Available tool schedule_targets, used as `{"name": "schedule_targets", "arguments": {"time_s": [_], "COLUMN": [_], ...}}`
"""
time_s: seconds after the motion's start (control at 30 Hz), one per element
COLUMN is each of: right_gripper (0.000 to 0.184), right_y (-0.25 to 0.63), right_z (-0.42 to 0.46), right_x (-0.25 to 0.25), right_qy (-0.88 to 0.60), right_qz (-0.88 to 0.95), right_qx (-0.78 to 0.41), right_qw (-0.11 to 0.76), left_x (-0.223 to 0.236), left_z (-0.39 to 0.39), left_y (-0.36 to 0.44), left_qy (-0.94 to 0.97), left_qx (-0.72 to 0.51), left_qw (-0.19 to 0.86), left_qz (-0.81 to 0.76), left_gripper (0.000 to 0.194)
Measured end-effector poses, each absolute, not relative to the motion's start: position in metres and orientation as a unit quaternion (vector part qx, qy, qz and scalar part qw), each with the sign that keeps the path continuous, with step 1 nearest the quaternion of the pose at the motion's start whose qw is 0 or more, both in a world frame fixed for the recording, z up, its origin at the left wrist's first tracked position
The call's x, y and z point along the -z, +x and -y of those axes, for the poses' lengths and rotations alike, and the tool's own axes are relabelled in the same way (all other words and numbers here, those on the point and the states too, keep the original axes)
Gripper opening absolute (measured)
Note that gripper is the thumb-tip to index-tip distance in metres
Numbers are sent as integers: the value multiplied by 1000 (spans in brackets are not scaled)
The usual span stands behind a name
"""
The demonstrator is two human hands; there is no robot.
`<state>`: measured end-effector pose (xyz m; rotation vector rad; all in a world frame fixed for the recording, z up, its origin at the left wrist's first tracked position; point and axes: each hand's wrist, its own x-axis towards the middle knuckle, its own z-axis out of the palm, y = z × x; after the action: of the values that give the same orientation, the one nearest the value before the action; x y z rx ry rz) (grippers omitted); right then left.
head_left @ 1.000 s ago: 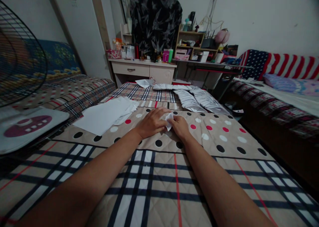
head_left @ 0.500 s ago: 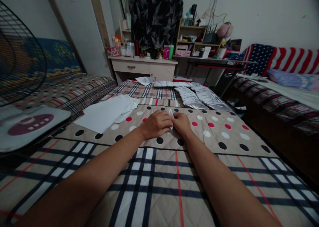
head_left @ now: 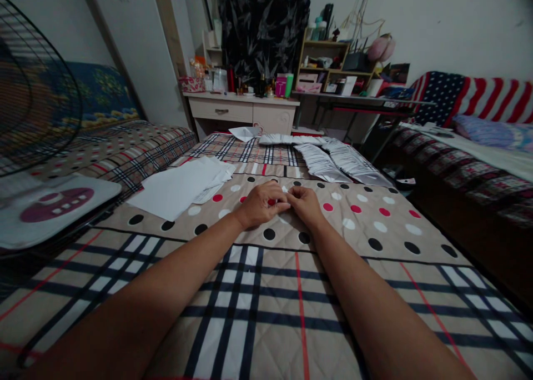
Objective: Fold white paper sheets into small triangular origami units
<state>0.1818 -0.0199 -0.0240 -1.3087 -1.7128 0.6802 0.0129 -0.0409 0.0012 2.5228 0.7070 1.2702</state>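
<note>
My left hand (head_left: pixel 263 205) is over the dotted band of the bedspread, its fingers curled and the thumb held apart below them, with a red dot showing through the gap. Close against it on the right, my right hand (head_left: pixel 306 205) is closed in a pinch. Between the fingertips of both hands is a small folded white paper (head_left: pixel 285 190), mostly hidden by the fingers. To the left lies a loose pile of white paper sheets (head_left: pixel 179 188). Farther back on the right are rows of folded white paper pieces (head_left: pixel 318 160), packed close together.
The patterned bedspread (head_left: pixel 275 291) spreads under both arms. A single white paper (head_left: pixel 245 133) lies at the far end. At the left are a fan (head_left: pixel 37 85) and a white board with a purple print (head_left: pixel 58 202). A white drawer desk (head_left: pixel 233 110) stands behind.
The left fingers have opened out from the paper, leaving a gap between thumb and fingers. Less of the folded paper shows now. The view has shifted slightly.
</note>
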Motion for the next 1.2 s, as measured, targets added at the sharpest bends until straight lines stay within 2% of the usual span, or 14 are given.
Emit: {"name": "schedule_targets", "arguments": {"time_s": [0.17,0.3,0.4,0.53,0.87,1.07,1.2], "right_gripper": [24,24,31,30,27,44,51], "right_y": [181,181,180,177,172,167,168], "right_z": [21,24,27,33,35,33,31], "right_x": [23,18,13,6,9,12,10], "right_qy": [-500,-500,-475,-426,-356,-376,-379], "right_qz": [657,614,599,587,581,507,494], "right_qx": [-326,-399,-411,-405,-499,-561,-601], "right_qw": [460,462,496,557,536,535,501], "left_x": [1,2,2,2,-1,-5,-6], "left_z": [39,35,31,27,31,32,36], "left_y": [12,10,10,9,11,9,8], "left_qy": [854,802,719,658,535,546,632], "left_qx": [-438,-472,-509,-527,-562,-590,-539], "left_qw": [158,243,343,426,565,538,491], "left_qz": [-233,-274,-325,-328,-280,-254,-262], "left_gripper": [16,11,20,32,32,36,33]}}
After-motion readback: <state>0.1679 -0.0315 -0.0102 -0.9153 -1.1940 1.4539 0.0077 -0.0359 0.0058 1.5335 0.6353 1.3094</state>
